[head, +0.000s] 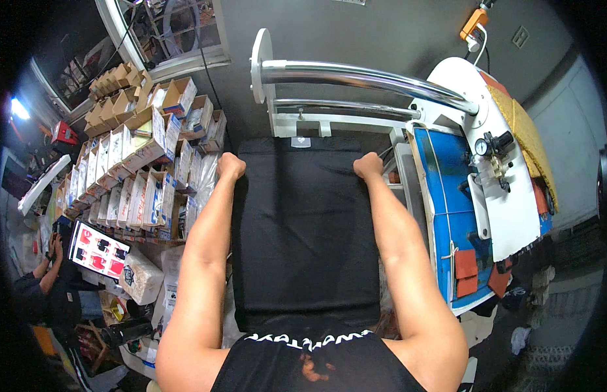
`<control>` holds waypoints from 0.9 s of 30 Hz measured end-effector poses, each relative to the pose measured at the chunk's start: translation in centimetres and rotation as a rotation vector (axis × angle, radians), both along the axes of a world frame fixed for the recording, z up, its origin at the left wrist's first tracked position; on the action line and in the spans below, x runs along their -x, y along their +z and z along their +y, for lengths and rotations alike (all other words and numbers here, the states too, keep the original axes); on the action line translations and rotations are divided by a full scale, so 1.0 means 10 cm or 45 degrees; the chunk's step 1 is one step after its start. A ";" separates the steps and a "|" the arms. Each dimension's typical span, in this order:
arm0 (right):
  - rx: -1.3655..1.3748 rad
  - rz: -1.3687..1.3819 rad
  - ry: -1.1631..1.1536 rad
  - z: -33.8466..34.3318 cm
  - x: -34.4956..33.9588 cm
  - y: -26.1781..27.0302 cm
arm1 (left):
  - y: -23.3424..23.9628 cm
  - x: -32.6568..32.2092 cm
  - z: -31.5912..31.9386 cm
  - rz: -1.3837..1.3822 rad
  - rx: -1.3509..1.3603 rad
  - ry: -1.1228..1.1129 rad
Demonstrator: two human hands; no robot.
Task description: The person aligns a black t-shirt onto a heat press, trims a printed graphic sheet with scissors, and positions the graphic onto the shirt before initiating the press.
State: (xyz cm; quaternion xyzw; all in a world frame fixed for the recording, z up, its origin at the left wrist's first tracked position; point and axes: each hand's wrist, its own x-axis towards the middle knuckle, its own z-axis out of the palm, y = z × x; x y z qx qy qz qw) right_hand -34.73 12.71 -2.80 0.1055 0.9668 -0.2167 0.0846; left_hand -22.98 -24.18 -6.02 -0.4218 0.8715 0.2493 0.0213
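Black fabric [303, 235], apparently a garment, lies stretched over a flat rectangular bed in front of me. A small white label [300, 142] shows at its far edge. My left hand [231, 165] is closed on the fabric's far left edge. At the far right edge, my right hand [369, 165] grips the same fabric. Both arms reach forward along its sides, and the fingertips are hidden under the fists. Faint creases cross the cloth, with a stronger fold near my body.
A white press machine [509, 215] with a chrome bar [367, 73] and pressure gauge [481, 147] stands at right, near a blue board [438, 191]. Cardboard boxes [144, 147] crowd the left. A lit screen [98, 250] and another person [48, 289] are further left.
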 end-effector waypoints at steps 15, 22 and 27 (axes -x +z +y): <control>-0.208 -0.164 0.094 -0.08 0.03 0.19 | 0.23 -0.14 0.23 0.000 0.088 -0.067; 0.744 0.135 -0.030 0.71 -0.19 -0.73 | 0.14 -0.40 0.35 0.292 -0.071 -0.121; 0.615 0.188 -0.061 1.50 -2.11 -0.53 | -0.12 -2.08 0.65 0.696 -0.087 -0.150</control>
